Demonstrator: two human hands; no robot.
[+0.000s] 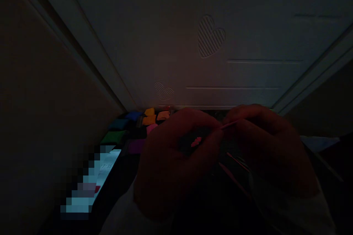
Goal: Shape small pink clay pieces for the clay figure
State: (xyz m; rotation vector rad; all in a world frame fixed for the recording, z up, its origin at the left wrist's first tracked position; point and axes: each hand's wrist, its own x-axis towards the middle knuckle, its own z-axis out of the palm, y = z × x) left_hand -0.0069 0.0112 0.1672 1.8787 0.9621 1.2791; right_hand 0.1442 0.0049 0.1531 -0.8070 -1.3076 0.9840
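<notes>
The light is dim. My left hand (176, 154) and my right hand (267, 147) meet near the middle, thumbs and forefingers pinched together. Between them runs a thin pink strip (229, 125), one end at each hand's fingertips; it looks like soft modelling clay, though the dark hides its texture. Below the left forefinger lies a small pink lumpy piece (196, 141) with a ridged edge, touched by neither hand. Beneath the right hand are a slim stick-like tool (237, 161) and a longer pinkish tool (233, 175), both partly hidden.
Several coloured packets, among them a green one (113, 137), a purple one (136, 146) and a blue one (134, 116), lie left of my hands. A lit screen (106, 169), partly pixelated, is nearer me. Behind rises a pale panel (176, 44) with embossed hearts.
</notes>
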